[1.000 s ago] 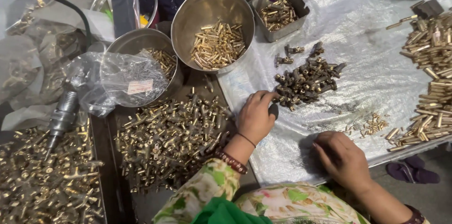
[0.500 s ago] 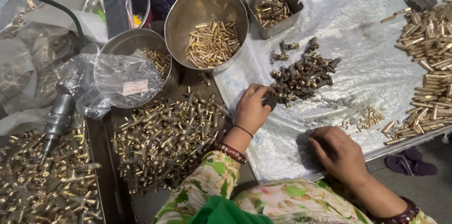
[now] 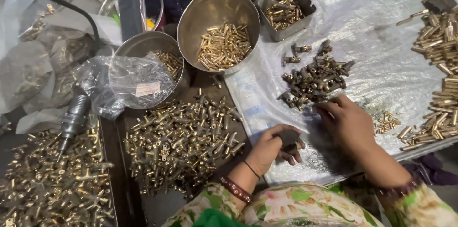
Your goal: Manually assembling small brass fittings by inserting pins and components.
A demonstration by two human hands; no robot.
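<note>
Floral green sleeves (image 3: 305,205), beaded bangles (image 3: 234,189), black thread band (image 3: 251,170)

Head-worn camera, looking steeply down, close over worktable (image 3: 381,65), edges perhaps cropped

My left hand (image 3: 269,148) sits low and near my body, fingers curled shut around a small dark part, thumb across the top and knuckles toward the camera. Its wrist wears a thin dark band and a beaded bangle, with a floral sleeve behind. My right hand (image 3: 347,123) is stretched further forward, palm down, fingers (image 3: 327,108) bent and tips pressed down. The two hands are close but apart.
</note>
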